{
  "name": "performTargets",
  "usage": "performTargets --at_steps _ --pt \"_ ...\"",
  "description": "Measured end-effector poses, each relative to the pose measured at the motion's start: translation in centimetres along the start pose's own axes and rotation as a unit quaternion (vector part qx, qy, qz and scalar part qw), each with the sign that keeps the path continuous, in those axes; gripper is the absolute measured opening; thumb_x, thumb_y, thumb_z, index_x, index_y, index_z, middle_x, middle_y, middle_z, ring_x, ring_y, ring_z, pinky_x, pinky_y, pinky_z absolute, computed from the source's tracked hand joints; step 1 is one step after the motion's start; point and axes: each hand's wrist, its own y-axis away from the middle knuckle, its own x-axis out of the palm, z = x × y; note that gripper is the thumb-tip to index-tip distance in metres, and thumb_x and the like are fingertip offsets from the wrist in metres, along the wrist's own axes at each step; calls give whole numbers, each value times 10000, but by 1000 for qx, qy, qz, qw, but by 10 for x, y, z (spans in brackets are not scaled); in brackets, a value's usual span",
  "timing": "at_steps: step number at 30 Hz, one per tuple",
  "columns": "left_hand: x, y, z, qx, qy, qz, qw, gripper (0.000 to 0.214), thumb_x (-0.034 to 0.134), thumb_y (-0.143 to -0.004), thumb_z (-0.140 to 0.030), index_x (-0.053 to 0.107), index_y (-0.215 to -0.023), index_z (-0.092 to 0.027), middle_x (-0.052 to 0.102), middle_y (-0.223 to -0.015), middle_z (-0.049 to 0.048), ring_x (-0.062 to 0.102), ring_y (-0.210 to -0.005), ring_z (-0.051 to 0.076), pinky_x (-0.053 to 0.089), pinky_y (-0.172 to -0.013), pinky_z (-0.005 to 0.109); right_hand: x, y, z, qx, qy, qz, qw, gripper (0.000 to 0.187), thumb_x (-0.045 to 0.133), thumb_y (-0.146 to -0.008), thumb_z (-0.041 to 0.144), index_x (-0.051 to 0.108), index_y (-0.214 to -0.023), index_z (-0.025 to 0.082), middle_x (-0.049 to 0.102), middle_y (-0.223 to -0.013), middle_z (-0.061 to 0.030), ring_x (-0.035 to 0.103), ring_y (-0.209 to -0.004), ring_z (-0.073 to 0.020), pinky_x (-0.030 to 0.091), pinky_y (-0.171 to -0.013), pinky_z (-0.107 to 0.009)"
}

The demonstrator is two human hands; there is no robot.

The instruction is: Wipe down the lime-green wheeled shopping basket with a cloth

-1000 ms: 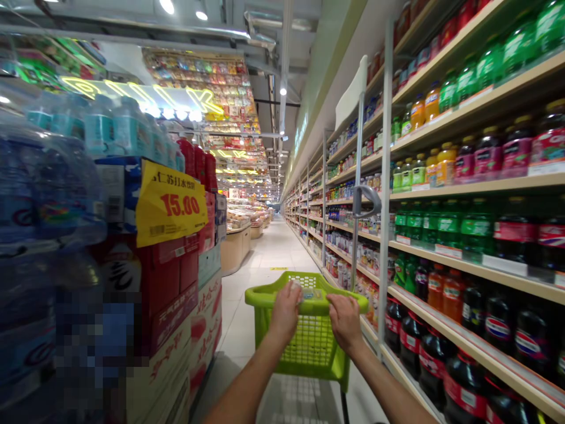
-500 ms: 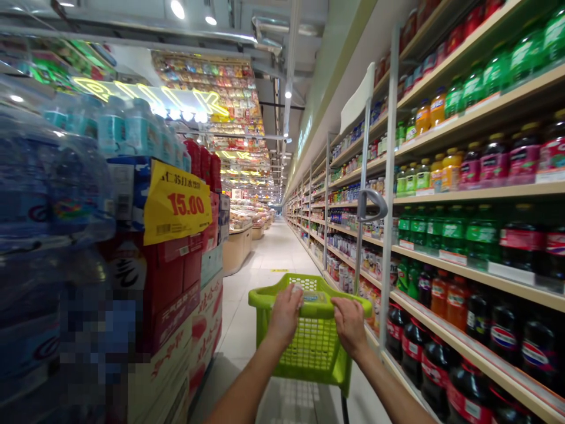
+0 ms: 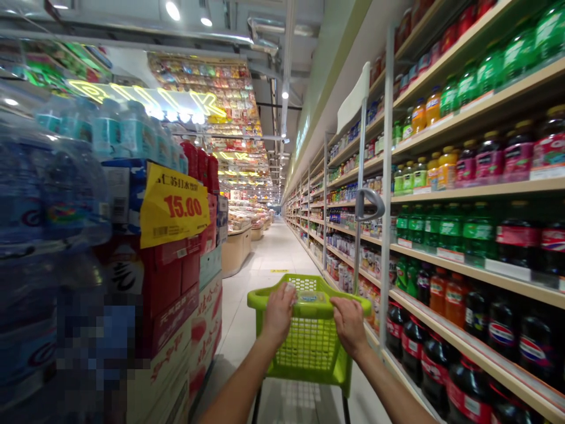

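A green plastic shopping cart (image 3: 309, 347) with a perforated basket stands in front of me. My left hand (image 3: 279, 312) is closed over the left part of its near rim, and something small and whitish shows by the fingers. Toward the right end of the same rim, my right hand (image 3: 348, 321) is wrapped with its knuckles up. A label (image 3: 311, 297) lies on the rim between both hands. The inside of the basket is mostly hidden behind the near wall.
Shelves of drink bottles (image 3: 454, 227) line the right side, with a grey handle (image 3: 369, 205) on a pole there. Boxes (image 3: 170, 282) and wrapped water bottles (image 3: 57, 176) are stacked at left under a yellow price sign (image 3: 174, 205). A tiled aisle (image 3: 265, 253) runs ahead past produce stands (image 3: 237, 250).
My left hand has shifted slightly left along the rim. The stacks and sign at left and the shelves at right have slid slightly left in view. Both hands stay on the cart.
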Motion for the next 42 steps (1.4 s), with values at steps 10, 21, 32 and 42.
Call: performTargets --at_steps 10,21,32,42 --pt "-13 1 28 -40 -16 -16 999 316 380 -816 -147 580 -1056 -194 535 -1207 107 515 -1064 232 419 -897 432 -4 -1 -10 -14 -1 5 1000 316 321 -838 246 611 -959 219 650 -972 -42 561 -946 -197 322 -901 -407" --pt "18 -9 -30 84 58 18 995 260 424 -829 -202 589 -1031 -206 523 -1227 93 495 -1076 209 409 -916 404 -9 -4 -12 -15 -25 17 999 328 316 -829 242 622 -944 212 657 -965 -46 568 -928 -197 349 -867 -396" --pt "-44 -19 23 -83 -66 164 981 287 314 -863 -259 597 -868 -214 633 -838 24 571 -842 163 385 -796 295 -6 -1 -8 -42 21 36 998 310 392 -834 286 586 -1066 220 638 -1042 -56 542 -1008 -212 312 -916 -430" --pt "-19 -12 -31 -25 -65 128 989 214 382 -847 -239 595 -867 -219 600 -823 38 534 -811 183 382 -757 306 -10 -13 -54 28 126 111 985 374 375 -834 236 540 -1170 228 533 -1236 -102 435 -1178 -279 315 -912 -562"
